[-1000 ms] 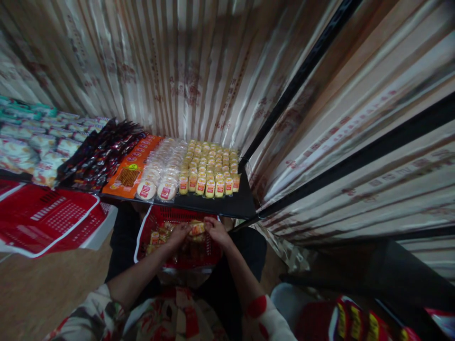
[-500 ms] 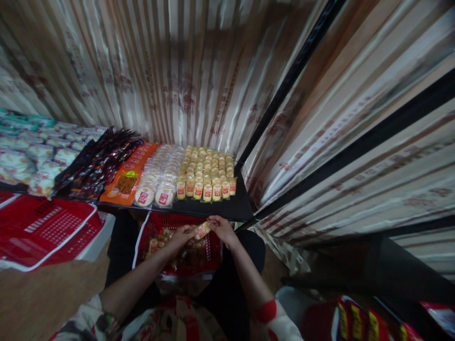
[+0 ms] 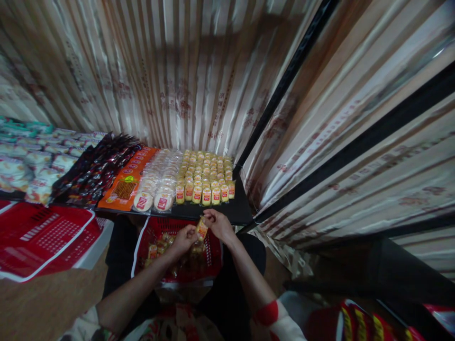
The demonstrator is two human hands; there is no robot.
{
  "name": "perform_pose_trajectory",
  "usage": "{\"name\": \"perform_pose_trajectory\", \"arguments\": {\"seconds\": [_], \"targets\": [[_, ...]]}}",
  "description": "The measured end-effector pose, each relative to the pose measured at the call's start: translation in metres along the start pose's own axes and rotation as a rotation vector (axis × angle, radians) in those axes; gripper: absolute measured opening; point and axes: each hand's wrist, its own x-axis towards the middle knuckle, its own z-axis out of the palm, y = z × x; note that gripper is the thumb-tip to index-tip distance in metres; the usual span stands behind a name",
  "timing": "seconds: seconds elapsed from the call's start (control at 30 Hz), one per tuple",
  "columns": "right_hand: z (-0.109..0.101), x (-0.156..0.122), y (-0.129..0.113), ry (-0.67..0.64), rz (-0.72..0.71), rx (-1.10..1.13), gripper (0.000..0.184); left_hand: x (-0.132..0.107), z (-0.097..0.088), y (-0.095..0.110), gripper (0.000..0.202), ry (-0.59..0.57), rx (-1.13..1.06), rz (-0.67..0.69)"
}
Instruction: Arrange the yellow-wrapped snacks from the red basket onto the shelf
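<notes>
A small yellow wrapped snack cake (image 3: 202, 229) is pinched between my two hands, over a red basket (image 3: 142, 237). My left hand (image 3: 185, 238) grips its lower left side. The fingers of my right hand (image 3: 217, 223) close on its upper end, just below the shelf's front edge. Inside the basket lie several more wrapped cakes (image 3: 164, 244), partly hidden by my left forearm. On the black shelf (image 3: 227, 213), rows of the same small cakes (image 3: 206, 194) stand with their labels facing me.
Left of the cakes are round wafers (image 3: 162, 202) in clear wrap, an orange snack bag (image 3: 122, 189), dark packets (image 3: 85, 180) and white packets (image 3: 30, 158). Another red basket (image 3: 46, 237) sits at left. A black pole (image 3: 277, 104) crosses before the curtain (image 3: 177, 71). Red packages (image 3: 359, 322) lie lower right.
The snack cake has turned from slanting sideways to nearly upright between my hands. My right hand has shifted slightly left and up. The view has tilted a little.
</notes>
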Motion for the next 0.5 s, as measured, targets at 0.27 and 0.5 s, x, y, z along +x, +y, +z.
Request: {"name": "perform_pose_trajectory", "arguments": {"seconds": [0.27, 0.5], "targets": [[0.022, 0.008, -0.019, 0.252, -0.082, 0.04, 0.038, 0.012, -0.012, 0.023, 0.034, 0.222, -0.125, 0.051], [0.043, 0.009, -0.024, 0.162, -0.055, 0.128, 0.03, 0.027, -0.018, 0.037, 0.036, 0.306, -0.145, 0.079]]}}
